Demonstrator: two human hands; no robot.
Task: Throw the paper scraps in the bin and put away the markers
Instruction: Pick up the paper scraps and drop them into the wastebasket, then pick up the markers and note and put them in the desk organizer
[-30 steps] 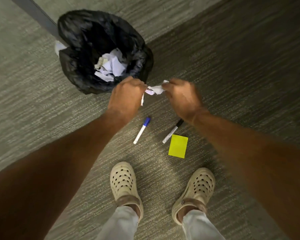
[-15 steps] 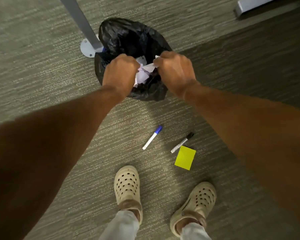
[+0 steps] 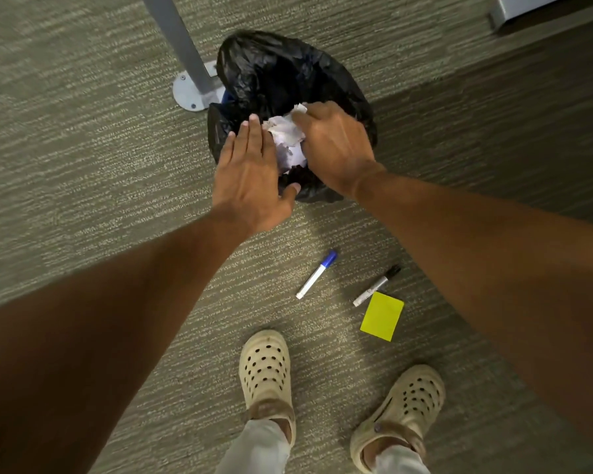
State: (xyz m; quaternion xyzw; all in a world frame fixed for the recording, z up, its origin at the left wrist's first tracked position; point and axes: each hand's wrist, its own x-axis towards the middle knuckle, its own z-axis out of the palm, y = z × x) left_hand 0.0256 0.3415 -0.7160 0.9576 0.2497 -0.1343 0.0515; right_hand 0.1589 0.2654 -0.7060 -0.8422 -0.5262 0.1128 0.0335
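black bin liner point(image 3: 288, 73), white scraps point(image 3: 286, 138), yellow note point(image 3: 381, 316), blue-cap marker point(image 3: 316, 274)

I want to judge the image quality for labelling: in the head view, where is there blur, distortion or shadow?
Head view: the forearms near the lower corners are soft and stretched by the wide lens; the blue-capped white marker and square yellow sticky note are sharp; the shiny black bin liner shows faint glare; a darker band crosses the grey carpet at right.
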